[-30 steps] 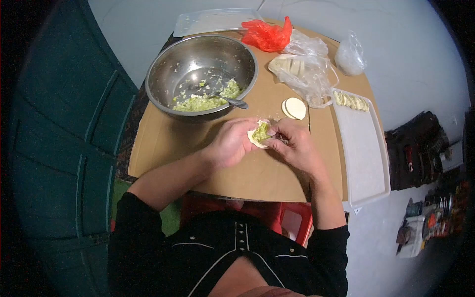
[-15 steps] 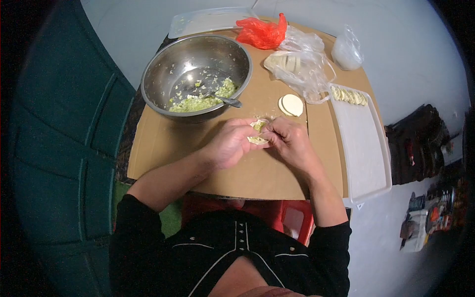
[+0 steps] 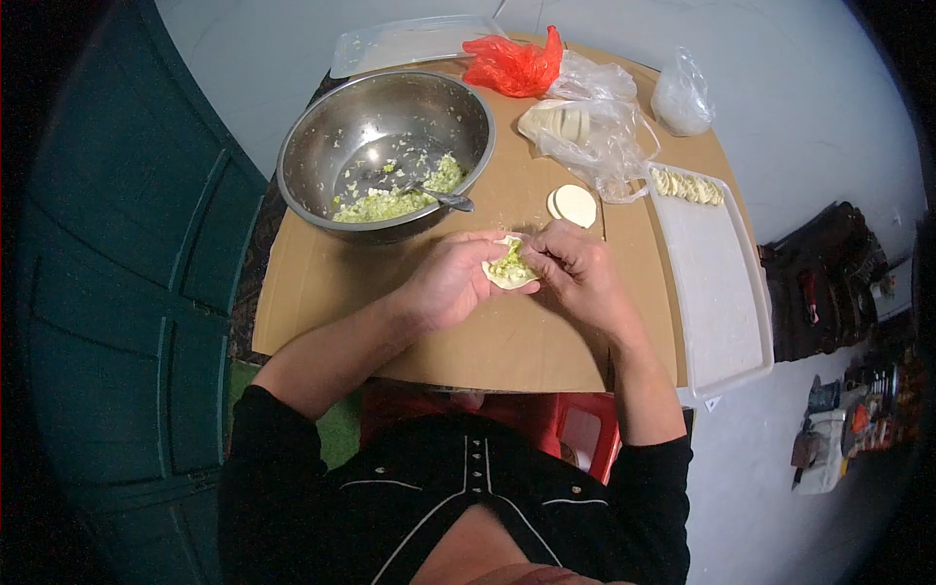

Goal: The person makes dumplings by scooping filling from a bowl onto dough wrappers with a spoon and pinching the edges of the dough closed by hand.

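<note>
Above the cardboard, a round dumpling wrapper (image 3: 512,280) lies spread with pale green chopped filling (image 3: 507,261) on it. My left hand (image 3: 451,283) holds it from the left, its fingers partly hidden beneath the dough. On the other side, my right hand (image 3: 582,271) has its thumb and fingers bent together at the wrapper's right edge. Just beyond that hand sits a small stack of round wrappers (image 3: 575,207). A large steel bowl (image 3: 312,112) with more filling stands behind my left hand, and a spoon (image 3: 450,200) rests in it.
Folded dumplings (image 3: 687,186) line the far end of a white tray (image 3: 721,302) at the right. Plastic bags, one red (image 3: 514,64) and one clear with wrappers inside (image 3: 609,146), lie at the back. A knotted clear bag (image 3: 682,102) and a clear lid (image 3: 414,44) are there too.
The wrapper was drawn together at its middle under my right fingers; now it lies more open with its filling showing. My right fingers have shifted to its right edge.
</note>
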Tool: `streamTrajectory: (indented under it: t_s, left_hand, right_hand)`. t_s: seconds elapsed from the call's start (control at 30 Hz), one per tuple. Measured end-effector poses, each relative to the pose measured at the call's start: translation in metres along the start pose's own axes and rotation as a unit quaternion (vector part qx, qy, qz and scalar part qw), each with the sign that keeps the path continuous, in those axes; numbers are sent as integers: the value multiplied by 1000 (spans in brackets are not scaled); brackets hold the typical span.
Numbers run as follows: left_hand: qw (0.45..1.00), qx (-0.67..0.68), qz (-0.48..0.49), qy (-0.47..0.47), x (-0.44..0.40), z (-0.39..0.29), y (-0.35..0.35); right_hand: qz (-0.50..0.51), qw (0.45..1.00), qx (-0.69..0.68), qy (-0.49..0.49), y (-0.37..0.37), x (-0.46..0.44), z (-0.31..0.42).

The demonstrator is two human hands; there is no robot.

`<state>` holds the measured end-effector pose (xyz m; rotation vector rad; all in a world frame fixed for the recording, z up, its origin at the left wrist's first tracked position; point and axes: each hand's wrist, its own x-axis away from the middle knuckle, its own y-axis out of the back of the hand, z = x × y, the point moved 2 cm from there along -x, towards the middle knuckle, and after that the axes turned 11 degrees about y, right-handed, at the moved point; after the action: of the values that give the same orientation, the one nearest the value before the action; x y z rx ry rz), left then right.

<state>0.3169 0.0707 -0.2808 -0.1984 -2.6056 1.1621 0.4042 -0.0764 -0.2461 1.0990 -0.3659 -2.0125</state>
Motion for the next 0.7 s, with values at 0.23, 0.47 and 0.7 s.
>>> streamTrajectory:
  t_s: [0.23,0.47,0.7]
  left_hand:
    - [999,-22,-43,-19,3,-4,1]
    - [997,-43,-66,-22,3,-5,-4]
    - [997,-58,-44,-23,1,-1,3]
  right_hand:
    - [-48,995,-7,-88,8,3,-8]
    - [7,991,-59,-121,2,3,-7]
    - [15,988,-85,-124,-1,7,-12]
